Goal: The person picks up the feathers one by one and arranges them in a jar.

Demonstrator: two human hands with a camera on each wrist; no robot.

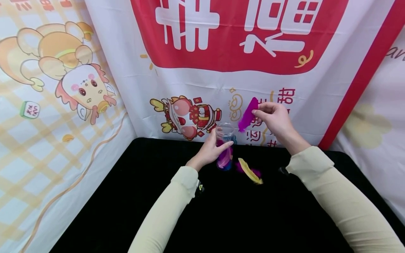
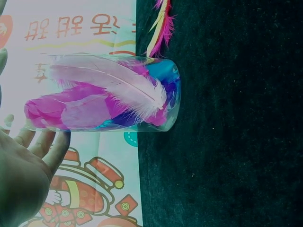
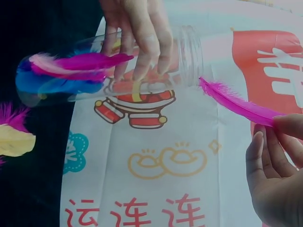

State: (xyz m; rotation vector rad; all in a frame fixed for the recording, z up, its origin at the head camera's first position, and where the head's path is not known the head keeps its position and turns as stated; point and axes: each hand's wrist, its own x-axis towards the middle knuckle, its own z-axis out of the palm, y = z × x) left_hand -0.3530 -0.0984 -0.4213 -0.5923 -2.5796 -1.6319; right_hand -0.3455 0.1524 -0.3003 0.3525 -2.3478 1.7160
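Note:
My left hand (image 1: 211, 149) grips a clear jar (image 1: 225, 130) round its side, holding it upright by the table's far edge. Inside the jar lie pink, magenta and blue feathers (image 2: 109, 90), bunched toward its bottom. A magenta feather (image 1: 248, 115) is pinched between the thumb and fingers of my right hand (image 1: 274, 117). Its free end hangs down, right by the jar's open mouth in the right wrist view (image 3: 236, 101). On the table to the right of the jar, a yellow feather (image 1: 249, 171) lies across magenta ones (image 1: 257, 173).
A black cloth covers the table (image 1: 240, 218). Behind it hangs a white and red printed banner (image 1: 186, 80). A patterned sheet (image 1: 41, 140) hangs at the left, with a cord (image 1: 91, 160) running down it.

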